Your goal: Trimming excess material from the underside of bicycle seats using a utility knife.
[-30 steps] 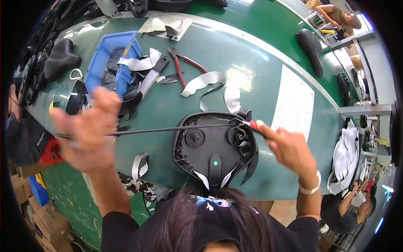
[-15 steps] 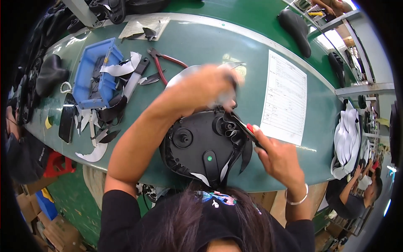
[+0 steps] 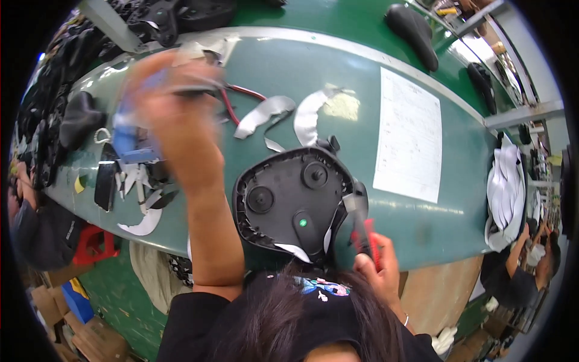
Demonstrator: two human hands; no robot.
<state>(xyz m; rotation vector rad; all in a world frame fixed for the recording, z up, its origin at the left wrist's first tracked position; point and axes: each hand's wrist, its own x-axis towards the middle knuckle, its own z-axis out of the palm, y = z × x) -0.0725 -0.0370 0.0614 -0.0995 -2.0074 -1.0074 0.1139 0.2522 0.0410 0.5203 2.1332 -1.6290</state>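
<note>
Upside down in front of me lies a black bicycle saddle (image 3: pixel 283 190), its cover edge folded over the rim, with white slips at its near end. My right hand (image 3: pixel 381 271) is closed round a red and black utility knife (image 3: pixel 363 238), the blade end by the saddle's right edge. My left hand (image 3: pixel 178 93) is stretched out over the blue bin (image 3: pixel 134 145), smeared by motion. A dark strip shows at its fingers, but whether they grip it is unclear. White curved offcuts (image 3: pixel 309 117) lie beyond the saddle.
Red-handled pliers (image 3: pixel 231 108) lie behind my left hand. A phone (image 3: pixel 105 184) and scraps (image 3: pixel 145 220) are left. A printed sheet (image 3: pixel 407 136) lies right, with stacked white pieces (image 3: pixel 505 187) at the right edge. Another saddle (image 3: pixel 413 36) rests beyond the table.
My left hand has swung from the saddle's far edge leftward to the blue bin. My right hand has drawn the knife back nearer me. White offcuts beyond the saddle are now uncovered.
</note>
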